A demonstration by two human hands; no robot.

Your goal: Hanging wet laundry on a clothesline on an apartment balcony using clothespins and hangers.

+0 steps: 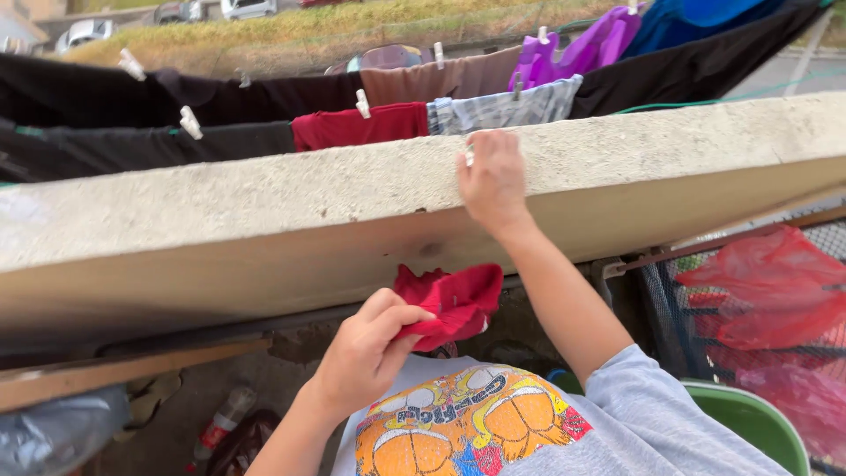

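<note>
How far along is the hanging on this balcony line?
Done: several garments already hang pegged on the lines beyond the concrete ledge, including a red garment and a checked cloth. In hand: the left hand grips a crumpled red cloth; the right hand rests on the ledge with a white clothespin. Left: that cloth is not yet on a line. The green basin's contents are hidden.

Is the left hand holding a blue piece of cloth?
No, the left hand grips a red cloth below the concrete ledge, while the right hand reaches over that ledge.
</note>
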